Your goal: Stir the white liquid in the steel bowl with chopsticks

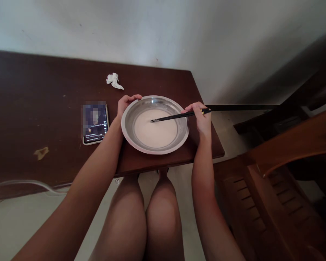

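Note:
A wide metal bowl (pixel 130 139) sits near the front edge of the table, holding a pale, creamy liquid (pixel 157 132). My left hand (pixel 125 103) grips the bowl's far left side, with fingertips over the rim and the palm hidden behind it. In my right hand (pixel 200 114) is a pair of black chopsticks (pixel 176 116) with gold bands near the thick ends. They slant left across the bowl, and their whitened tips rest at the liquid's surface. My right fingertips are close to the bowl's right rim; whether they touch it I cannot tell.
The dark brown table (pixel 57 83) stands against a pale wall (pixel 141 32). A lit phone (pixel 95 123) lies left of the bowl, a crumpled tissue (pixel 114 80) behind it. A white cable (pixel 35 183) runs along the front left edge. A wooden chair (pixel 250 192) stands right.

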### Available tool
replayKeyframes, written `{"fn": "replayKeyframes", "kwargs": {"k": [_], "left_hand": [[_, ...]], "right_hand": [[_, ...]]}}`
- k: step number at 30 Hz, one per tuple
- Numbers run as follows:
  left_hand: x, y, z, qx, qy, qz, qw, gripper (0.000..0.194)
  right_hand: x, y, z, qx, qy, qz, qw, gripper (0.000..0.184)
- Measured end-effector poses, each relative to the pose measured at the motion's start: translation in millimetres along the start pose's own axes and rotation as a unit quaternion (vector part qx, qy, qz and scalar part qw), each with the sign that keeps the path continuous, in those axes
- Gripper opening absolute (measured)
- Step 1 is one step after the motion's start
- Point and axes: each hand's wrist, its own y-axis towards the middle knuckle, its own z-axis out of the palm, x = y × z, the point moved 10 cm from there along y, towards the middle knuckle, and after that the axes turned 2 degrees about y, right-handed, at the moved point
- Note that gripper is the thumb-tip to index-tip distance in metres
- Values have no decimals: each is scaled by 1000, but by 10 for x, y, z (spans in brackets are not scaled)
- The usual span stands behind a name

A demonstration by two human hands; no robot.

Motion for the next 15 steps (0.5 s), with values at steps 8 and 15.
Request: {"fn": "replayKeyframes", "kwargs": {"k": [8,15], "left_hand": [[-15,-8,-24,-15,12,2,1000,24],[-40,-12,-28,-19,9,13,1000,25]], "right_hand": [[-38,-26,72,35,-1,32,999,37],[-35,11,-143,-59,24,1,998,36]]}}
